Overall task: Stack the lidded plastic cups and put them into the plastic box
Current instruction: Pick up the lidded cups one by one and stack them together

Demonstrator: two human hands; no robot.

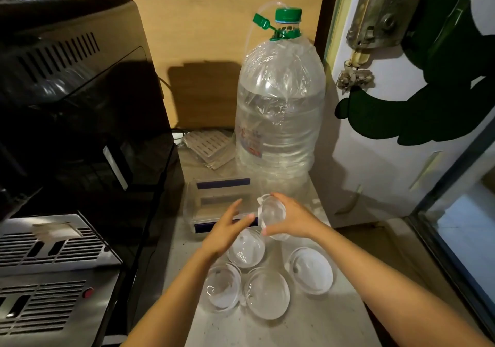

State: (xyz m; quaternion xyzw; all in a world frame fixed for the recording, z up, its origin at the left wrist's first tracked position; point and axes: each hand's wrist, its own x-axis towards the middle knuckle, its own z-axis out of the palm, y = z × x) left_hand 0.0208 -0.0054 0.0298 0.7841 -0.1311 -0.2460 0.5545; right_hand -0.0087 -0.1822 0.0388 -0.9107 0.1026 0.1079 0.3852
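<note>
Several clear lidded plastic cups stand on the pale counter: one [246, 249] just below my hands, one [222, 289] at the front left, one [266, 294] in front, one [312, 270] to the right. My right hand [290, 219] holds another clear cup [272, 213] tilted on its side above them. My left hand [230, 229] is spread open beside that cup, fingers near it, holding nothing. The clear plastic box [203, 204] with blue clips lies just behind my hands.
A large water bottle [280, 111] with a green cap stands behind the box. A black coffee machine [75, 105] with a steel drip tray [51, 242] fills the left side. The counter edge and a white door [401, 132] are on the right.
</note>
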